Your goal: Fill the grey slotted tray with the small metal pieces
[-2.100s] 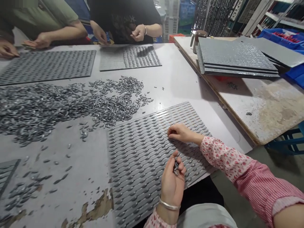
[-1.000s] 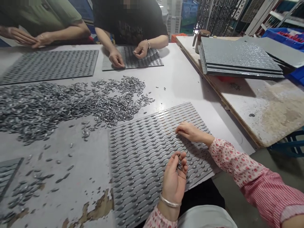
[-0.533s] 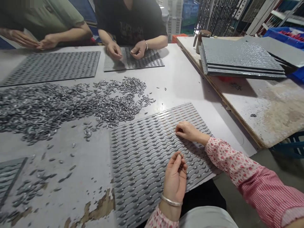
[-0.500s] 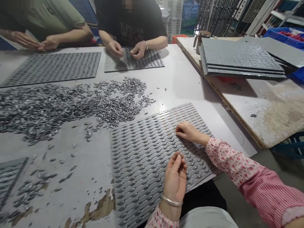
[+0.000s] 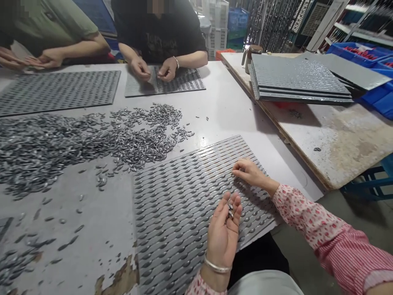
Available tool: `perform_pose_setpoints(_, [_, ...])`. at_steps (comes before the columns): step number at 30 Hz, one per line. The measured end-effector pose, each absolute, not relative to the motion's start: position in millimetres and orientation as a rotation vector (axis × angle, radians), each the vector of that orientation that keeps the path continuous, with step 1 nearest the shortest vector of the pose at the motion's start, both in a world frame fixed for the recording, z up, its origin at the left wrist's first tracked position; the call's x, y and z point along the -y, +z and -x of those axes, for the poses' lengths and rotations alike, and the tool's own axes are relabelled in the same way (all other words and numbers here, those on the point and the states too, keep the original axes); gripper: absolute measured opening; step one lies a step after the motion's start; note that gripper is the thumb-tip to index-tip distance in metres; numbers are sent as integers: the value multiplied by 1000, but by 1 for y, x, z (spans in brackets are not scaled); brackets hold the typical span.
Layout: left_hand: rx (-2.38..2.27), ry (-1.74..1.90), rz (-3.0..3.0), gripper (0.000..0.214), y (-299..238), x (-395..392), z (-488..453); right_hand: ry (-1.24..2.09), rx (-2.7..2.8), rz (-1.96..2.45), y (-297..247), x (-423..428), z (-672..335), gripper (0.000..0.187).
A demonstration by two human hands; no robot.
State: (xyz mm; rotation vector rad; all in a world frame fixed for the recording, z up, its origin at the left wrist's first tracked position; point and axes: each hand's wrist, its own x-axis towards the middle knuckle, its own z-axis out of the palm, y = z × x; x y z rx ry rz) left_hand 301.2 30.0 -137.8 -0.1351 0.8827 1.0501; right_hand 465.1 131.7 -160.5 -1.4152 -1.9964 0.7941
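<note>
In front of me a grey ridged board (image 5: pixel 172 205) lies on the table, its grooves filled with rows of small spindle-shaped metal pieces. The grooves toward its far right end hold no pieces. My left hand (image 5: pixel 222 233), with a silver bangle at the wrist, is palm up over the board. Its fingers curl around several small spindle-shaped metal pieces (image 5: pixel 230 211). My right hand (image 5: pixel 250 174) is low over the board's right part, thumb and fingertips pinched together. Whatever they hold is hidden or too small to name.
A large heap of loose metal pieces (image 5: pixel 92 137) spreads beyond the board to the left. Across the table two people work at similar boards (image 5: pixel 61 90). A stack of boards (image 5: pixel 301 78) and a brown-lidded jug (image 5: pixel 253 55) stand on the side table (image 5: pixel 346 139) at right.
My left hand has opened somewhat, showing the pieces in it. My right hand has shifted slightly right relative to the board. The camera view has turned a little to the right.
</note>
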Motion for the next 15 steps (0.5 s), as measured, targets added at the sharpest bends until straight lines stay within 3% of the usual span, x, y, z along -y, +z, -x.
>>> perform_pose_setpoints(6, [-995,966,219,8,-137,-29,-301,516,2082,1615,-180,-139,-465,12])
perform_pose_setpoints(15, [-850,993,126,20,-142,-27,-300,345,2098,1703,-177,-136,-459,10])
